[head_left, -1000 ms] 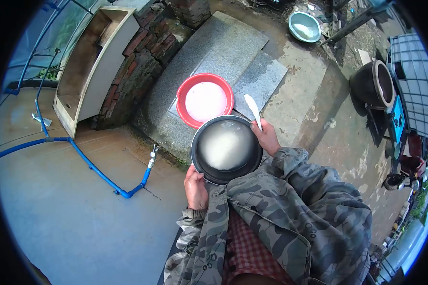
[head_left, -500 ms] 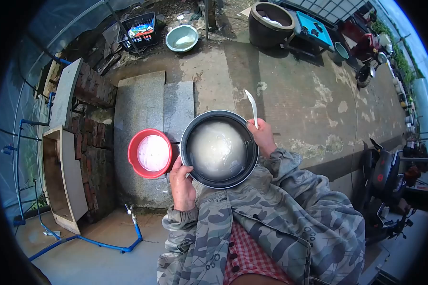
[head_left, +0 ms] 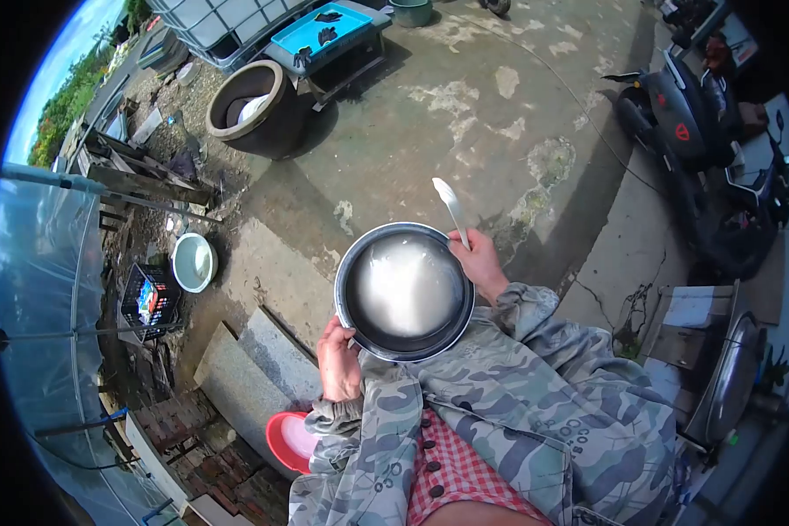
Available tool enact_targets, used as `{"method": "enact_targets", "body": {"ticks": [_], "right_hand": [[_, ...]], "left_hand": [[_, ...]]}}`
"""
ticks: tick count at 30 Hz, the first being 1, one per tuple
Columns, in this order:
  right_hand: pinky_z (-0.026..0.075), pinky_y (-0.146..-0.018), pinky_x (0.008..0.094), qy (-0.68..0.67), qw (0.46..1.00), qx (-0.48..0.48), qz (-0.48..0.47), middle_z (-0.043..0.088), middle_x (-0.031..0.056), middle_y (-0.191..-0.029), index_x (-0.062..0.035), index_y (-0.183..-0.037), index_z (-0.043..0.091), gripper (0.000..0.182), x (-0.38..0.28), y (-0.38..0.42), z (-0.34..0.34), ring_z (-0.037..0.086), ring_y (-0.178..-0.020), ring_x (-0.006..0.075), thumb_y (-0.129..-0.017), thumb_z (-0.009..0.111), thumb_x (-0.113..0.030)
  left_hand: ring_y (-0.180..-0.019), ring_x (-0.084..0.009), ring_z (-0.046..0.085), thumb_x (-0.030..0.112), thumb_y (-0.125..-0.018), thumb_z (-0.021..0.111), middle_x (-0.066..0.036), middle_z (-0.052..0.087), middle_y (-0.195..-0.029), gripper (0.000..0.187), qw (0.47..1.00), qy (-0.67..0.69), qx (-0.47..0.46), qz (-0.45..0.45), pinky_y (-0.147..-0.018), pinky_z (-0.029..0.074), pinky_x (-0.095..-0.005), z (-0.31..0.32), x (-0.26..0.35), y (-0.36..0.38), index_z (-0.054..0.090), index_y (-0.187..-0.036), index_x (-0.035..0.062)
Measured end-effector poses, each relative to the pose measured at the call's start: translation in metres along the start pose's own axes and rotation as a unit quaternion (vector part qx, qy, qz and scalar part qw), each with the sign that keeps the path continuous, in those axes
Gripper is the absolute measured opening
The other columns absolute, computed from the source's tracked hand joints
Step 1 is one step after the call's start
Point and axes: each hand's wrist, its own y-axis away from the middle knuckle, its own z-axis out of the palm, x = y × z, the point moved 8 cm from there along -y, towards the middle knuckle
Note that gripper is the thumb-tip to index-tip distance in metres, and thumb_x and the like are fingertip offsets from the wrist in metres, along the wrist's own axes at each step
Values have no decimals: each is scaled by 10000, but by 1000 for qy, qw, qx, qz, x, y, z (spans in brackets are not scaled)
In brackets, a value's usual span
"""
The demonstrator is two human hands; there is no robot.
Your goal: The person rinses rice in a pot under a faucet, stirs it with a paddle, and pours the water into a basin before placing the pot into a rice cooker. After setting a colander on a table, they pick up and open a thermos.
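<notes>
A round dark pot [head_left: 354,326] with a pale rim is held in front of my body, with whitish, shiny contents [head_left: 408,285] inside. My left hand [head_left: 338,358] grips its lower left edge, thumb on the rim. At the right edge, my right hand [head_left: 482,265] is closed around the pot and a white spoon [head_left: 451,207], which points up and away. A red basin [head_left: 276,441] with pale pinkish-white contents sits low on the left, partly hidden by my left sleeve.
A light green basin [head_left: 179,263] and a black crate [head_left: 134,294] stand at the left. Farther off are a large brown urn [head_left: 280,98] and a blue tray [head_left: 346,26] with black gloves. A scooter [head_left: 675,140] stands at the right, stone slabs [head_left: 237,377] at lower left.
The view has swung to the right; basins, crate and urn now appear farther left, and the red basin lower and partly covered. Both hands still hold the pot and spoon.
</notes>
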Motion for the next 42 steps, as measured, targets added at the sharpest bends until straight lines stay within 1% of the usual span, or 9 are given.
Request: {"method": "enact_targets", "body": {"ticks": [4,8,13,16,19,23,27,36,42], "right_hand": [[387,-546,229,13,994,103,-26,542,-8,-675,-6,-889,600,121,-17,-84,-96,472,-613,60,-795,577,-80],[426,-628,211,-25,979,196,48,580,8,-779,8,-949,590,145,-4,-151,-193,517,-697,67,-820,569,-55],[444,-634,211,-27,937,345,50,594,22,-797,13,-944,587,136,-7,-244,-301,540,-703,73,-823,571,-47],[449,-635,210,-75,914,390,81,601,33,-811,18,-946,585,132,-27,-263,-361,549,-701,79,-829,564,-40],[400,-550,187,-151,868,472,26,572,1,-740,16,-924,597,122,-77,-308,-406,493,-623,48,-816,580,-39],[405,-552,195,-173,836,520,18,576,5,-737,13,-900,599,102,-90,-395,-476,490,-617,50,-812,567,-27],[449,-594,220,-44,844,533,27,592,42,-776,26,-922,589,128,-91,-530,-549,547,-681,84,-811,553,-27],[424,-635,214,-141,921,362,0,580,9,-777,1,-945,596,145,-212,-832,-652,513,-693,65,-832,540,-69],[403,-609,208,-149,921,359,8,563,-6,-772,-3,-951,598,155,-223,-1018,-754,489,-678,63,-817,556,-69]], "left_hand": [[-807,-112,527,26,-724,451,-23,589,-915,330,994,-47,-90,-26,-738,402,-283,132,4,-83,547,-1039,20],[-787,-109,542,18,-701,466,-19,594,-882,338,975,-111,-172,-82,-724,407,-252,267,-7,-162,553,-1028,8],[-792,-106,539,-24,-669,464,-31,586,-898,387,941,-162,-253,-155,-713,413,-218,439,-24,-278,549,-1047,-12],[-802,-107,532,-27,-669,464,-32,581,-896,396,908,-192,-311,-206,-712,409,-215,538,-35,-306,546,-1056,-11],[-801,-104,525,-18,-677,468,-26,575,-896,393,871,-214,-373,-236,-711,406,-211,648,-19,-335,545,-1062,1],[-838,-113,525,27,-700,481,-15,577,-927,414,827,-275,-424,-245,-731,414,-252,772,-33,-401,534,-1111,29],[-776,-110,539,8,-687,491,-24,581,-878,362,847,-304,-369,-234,-681,423,-232,885,-37,-482,559,-1043,13],[-792,-114,551,5,-689,487,-34,604,-912,366,911,-250,-313,-99,-676,413,-224,1119,53,-619,559,-1047,-11],[-817,-124,545,-8,-686,483,-48,602,-914,356,911,-250,-322,-61,-727,407,-227,1296,44,-737,557,-1033,-20]]}}
